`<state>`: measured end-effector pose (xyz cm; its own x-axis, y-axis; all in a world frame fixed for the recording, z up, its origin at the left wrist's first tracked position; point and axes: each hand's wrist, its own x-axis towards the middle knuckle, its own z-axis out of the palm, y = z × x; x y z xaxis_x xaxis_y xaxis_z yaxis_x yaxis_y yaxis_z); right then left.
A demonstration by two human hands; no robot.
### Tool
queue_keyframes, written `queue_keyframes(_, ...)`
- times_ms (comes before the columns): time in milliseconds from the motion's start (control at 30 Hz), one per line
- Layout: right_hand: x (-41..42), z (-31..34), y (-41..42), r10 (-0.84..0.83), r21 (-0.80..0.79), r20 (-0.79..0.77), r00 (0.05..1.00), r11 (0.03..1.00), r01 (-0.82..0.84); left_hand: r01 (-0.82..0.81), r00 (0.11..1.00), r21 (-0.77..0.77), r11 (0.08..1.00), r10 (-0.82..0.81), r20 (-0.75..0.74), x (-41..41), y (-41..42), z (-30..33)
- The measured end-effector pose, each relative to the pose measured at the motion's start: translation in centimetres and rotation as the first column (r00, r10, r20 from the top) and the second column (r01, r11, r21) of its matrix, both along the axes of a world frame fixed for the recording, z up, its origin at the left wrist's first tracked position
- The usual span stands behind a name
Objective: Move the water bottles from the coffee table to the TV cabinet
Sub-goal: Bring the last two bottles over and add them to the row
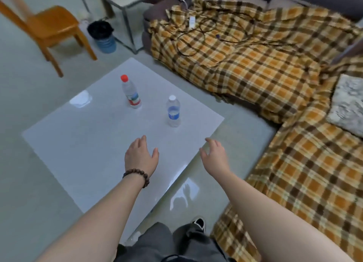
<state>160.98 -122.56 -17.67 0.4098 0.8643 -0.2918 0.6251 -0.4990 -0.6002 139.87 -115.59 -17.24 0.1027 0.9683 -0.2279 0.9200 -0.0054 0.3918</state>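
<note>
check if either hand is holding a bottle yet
No, the left hand and right hand hover open, short of both bottles.

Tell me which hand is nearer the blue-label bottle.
Right. The right hand hovers open just below and right of the blue-label bottle, at the table's edge. The left hand sits below and left of it, slightly farther, over the coffee table.

Plaid-covered sofa (255, 65), wooden chair (49, 26)
</note>
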Motion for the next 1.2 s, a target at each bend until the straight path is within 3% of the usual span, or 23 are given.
queue_keyframes(333, 1.1, -1.7, 10.4, 0.194, -0.005, -0.049, 0.980, 0.981, -0.195, -0.211, 0.977, -0.026, 0.977, 0.211, 0.021, -0.4, 3.8, -1.2)
queue_keyframes(500, 1.8, -3.0, 15.5, 0.142, 0.001, -0.063, 0.988, 0.990, -0.142, -0.232, 0.970, -0.049, 0.971, 0.235, 0.058, -0.2, 7.9, -2.8)
queue_keyframes(967, 0.0, -9.0, 26.2, 0.071, 0.009, -0.291, 0.954, 0.997, -0.071, -0.311, 0.936, -0.126, 0.942, 0.327, 0.129, -0.7, 18.6, -5.8)
queue_keyframes(1200, -0.6, -10.9, 30.8, 0.134, -0.012, -0.287, 0.948, 0.989, -0.144, -0.433, 0.876, -0.194, 0.880, 0.462, 0.137, -1.4, 21.2, -6.9)
